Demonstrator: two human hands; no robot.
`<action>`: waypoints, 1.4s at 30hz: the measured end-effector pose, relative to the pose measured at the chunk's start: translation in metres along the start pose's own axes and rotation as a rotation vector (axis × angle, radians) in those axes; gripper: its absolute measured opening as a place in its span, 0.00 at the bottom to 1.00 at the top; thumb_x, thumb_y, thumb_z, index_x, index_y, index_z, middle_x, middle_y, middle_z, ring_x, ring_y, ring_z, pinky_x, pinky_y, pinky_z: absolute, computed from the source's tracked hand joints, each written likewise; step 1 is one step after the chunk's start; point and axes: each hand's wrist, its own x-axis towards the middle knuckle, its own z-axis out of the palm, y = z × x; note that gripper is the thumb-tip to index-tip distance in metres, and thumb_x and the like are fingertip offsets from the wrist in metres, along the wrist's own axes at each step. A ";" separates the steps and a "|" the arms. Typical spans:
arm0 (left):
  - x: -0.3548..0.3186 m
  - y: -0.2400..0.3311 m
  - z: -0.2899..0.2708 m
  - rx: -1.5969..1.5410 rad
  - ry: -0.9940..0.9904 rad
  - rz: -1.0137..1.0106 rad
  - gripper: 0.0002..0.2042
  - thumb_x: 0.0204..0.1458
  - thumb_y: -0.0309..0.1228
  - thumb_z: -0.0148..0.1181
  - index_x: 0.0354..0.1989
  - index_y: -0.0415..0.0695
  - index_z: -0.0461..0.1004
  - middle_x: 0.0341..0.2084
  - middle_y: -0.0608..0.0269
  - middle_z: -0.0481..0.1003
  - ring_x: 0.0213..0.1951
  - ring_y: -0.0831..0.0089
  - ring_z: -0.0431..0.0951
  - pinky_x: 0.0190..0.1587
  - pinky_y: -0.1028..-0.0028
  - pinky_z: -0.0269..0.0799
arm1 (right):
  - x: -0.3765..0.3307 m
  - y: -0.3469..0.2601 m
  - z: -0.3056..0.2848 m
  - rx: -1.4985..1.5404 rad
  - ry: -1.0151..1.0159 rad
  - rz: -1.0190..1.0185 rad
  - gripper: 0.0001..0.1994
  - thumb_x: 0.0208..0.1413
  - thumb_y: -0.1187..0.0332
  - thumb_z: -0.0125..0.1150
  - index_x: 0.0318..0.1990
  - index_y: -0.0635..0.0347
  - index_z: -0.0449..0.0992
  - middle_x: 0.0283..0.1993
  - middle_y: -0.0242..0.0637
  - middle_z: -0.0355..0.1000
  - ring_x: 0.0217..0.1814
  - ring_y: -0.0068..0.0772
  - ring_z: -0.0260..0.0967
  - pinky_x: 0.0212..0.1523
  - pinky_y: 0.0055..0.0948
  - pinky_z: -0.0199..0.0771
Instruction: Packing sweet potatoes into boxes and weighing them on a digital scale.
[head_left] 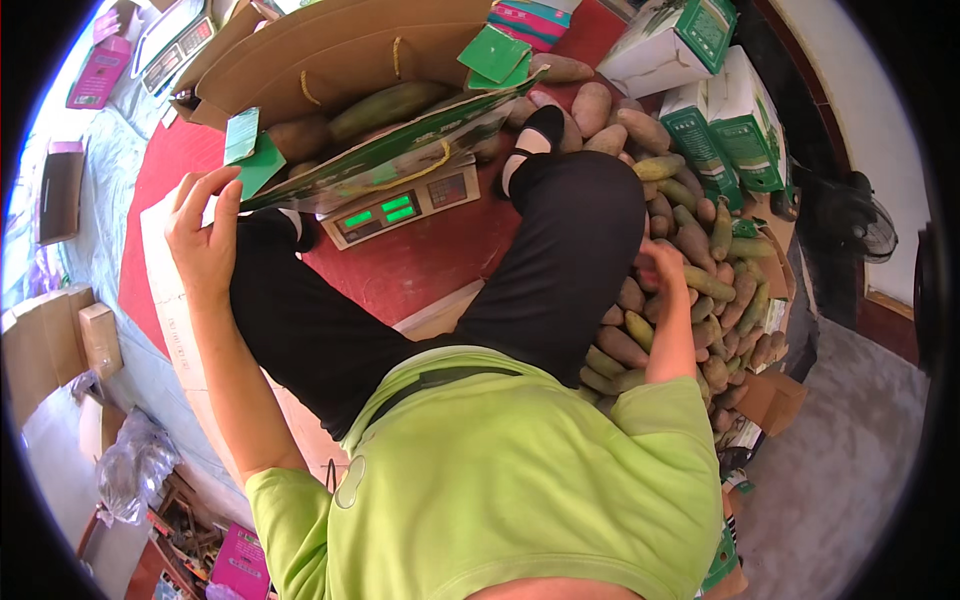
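Note:
My left hand [205,235] is raised with fingers spread, touching the flap edge of a green and brown cardboard carton [380,150] that rests on a digital scale [395,212]. Several long fruits [385,105] lie inside the carton. My right hand [662,268] reaches down into a heap of brown and green fruits [700,270] on my right, its fingers curled around one fruit there. My legs in black trousers [560,250] stretch toward the scale.
Green and white cartons [720,110] are stacked at the far right behind the heap. A red mat [420,265] lies under the scale. Flat cardboard [170,320], small boxes [95,335] and plastic bags [135,465] sit at the left. A fan [865,225] stands right.

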 end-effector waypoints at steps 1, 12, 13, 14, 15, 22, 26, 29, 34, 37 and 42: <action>0.001 0.001 0.002 -0.007 0.001 -0.006 0.07 0.52 0.27 0.60 0.35 0.36 0.77 0.26 0.61 0.74 0.30 0.73 0.74 0.34 0.77 0.68 | 0.010 0.018 -0.006 -0.081 -0.044 0.055 0.25 0.33 0.55 0.75 0.38 0.61 0.76 0.33 0.36 0.73 0.26 0.34 0.68 0.25 0.32 0.69; -0.001 0.001 0.005 -0.023 0.051 0.004 0.07 0.51 0.28 0.62 0.34 0.37 0.77 0.25 0.61 0.74 0.29 0.72 0.75 0.34 0.77 0.68 | 0.094 0.052 -0.002 -0.410 0.177 -0.338 0.20 0.44 0.66 0.64 0.46 0.67 0.76 0.40 0.44 0.77 0.43 0.39 0.74 0.47 0.31 0.71; 0.000 0.002 0.006 -0.026 0.051 0.009 0.07 0.51 0.28 0.62 0.34 0.37 0.77 0.25 0.61 0.74 0.29 0.72 0.75 0.34 0.76 0.68 | 0.101 0.037 -0.002 -0.331 0.126 -0.353 0.18 0.46 0.66 0.63 0.45 0.68 0.77 0.40 0.43 0.77 0.41 0.36 0.74 0.44 0.30 0.72; 0.000 0.001 0.007 -0.024 0.053 0.008 0.07 0.51 0.28 0.62 0.34 0.37 0.77 0.25 0.61 0.74 0.29 0.72 0.75 0.34 0.76 0.68 | 0.100 0.015 0.002 -0.249 0.048 -0.372 0.18 0.47 0.66 0.63 0.45 0.67 0.77 0.38 0.40 0.77 0.38 0.31 0.73 0.39 0.29 0.72; -0.002 0.001 0.006 -0.017 0.054 0.007 0.07 0.51 0.28 0.62 0.34 0.37 0.77 0.25 0.60 0.74 0.29 0.72 0.75 0.34 0.76 0.68 | 0.092 -0.014 0.012 -0.168 -0.039 -0.391 0.17 0.49 0.66 0.62 0.46 0.66 0.77 0.37 0.37 0.76 0.34 0.27 0.72 0.35 0.27 0.72; -0.005 -0.006 -0.002 -0.004 0.052 -0.005 0.07 0.51 0.29 0.62 0.35 0.38 0.78 0.26 0.60 0.75 0.30 0.69 0.76 0.35 0.75 0.69 | -0.023 -0.222 0.085 -0.205 -0.300 -0.604 0.17 0.55 0.64 0.57 0.52 0.56 0.74 0.40 0.27 0.73 0.37 0.19 0.67 0.32 0.20 0.64; 0.002 -0.008 -0.005 -0.060 0.072 -0.041 0.09 0.52 0.29 0.61 0.39 0.39 0.78 0.30 0.60 0.76 0.34 0.71 0.76 0.39 0.74 0.69 | -0.055 -0.287 0.117 -0.354 -0.396 -0.805 0.18 0.57 0.64 0.54 0.55 0.53 0.72 0.45 0.27 0.74 0.43 0.21 0.68 0.37 0.23 0.65; 0.011 -0.021 -0.002 -0.156 0.075 -0.119 0.13 0.55 0.32 0.58 0.48 0.42 0.75 0.35 0.62 0.76 0.41 0.73 0.74 0.45 0.74 0.68 | -0.018 -0.311 0.150 -0.468 -0.394 -0.953 0.17 0.57 0.64 0.53 0.54 0.53 0.72 0.43 0.29 0.74 0.41 0.22 0.69 0.35 0.26 0.66; 0.024 -0.070 -0.018 -0.409 -0.056 -0.726 0.27 0.58 0.50 0.52 0.61 0.48 0.63 0.51 0.59 0.71 0.53 0.68 0.70 0.48 0.66 0.68 | -0.061 -0.326 0.181 -0.528 -0.418 -0.698 0.18 0.56 0.63 0.53 0.55 0.51 0.72 0.40 0.31 0.74 0.37 0.26 0.71 0.35 0.35 0.71; 0.029 -0.096 -0.003 -0.489 -0.279 -0.963 0.32 0.56 0.56 0.51 0.64 0.48 0.60 0.55 0.58 0.69 0.56 0.64 0.68 0.48 0.60 0.68 | -0.050 -0.308 0.189 -0.369 -0.440 -0.599 0.19 0.55 0.59 0.56 0.54 0.51 0.72 0.40 0.33 0.73 0.37 0.30 0.72 0.33 0.38 0.72; 0.034 -0.127 0.015 -0.589 -0.526 -0.943 0.27 0.59 0.52 0.50 0.60 0.46 0.65 0.50 0.62 0.73 0.50 0.68 0.73 0.39 0.67 0.71 | -0.033 -0.298 0.202 -0.280 -0.446 -0.538 0.14 0.55 0.66 0.57 0.48 0.57 0.73 0.33 0.33 0.72 0.29 0.26 0.70 0.21 0.28 0.67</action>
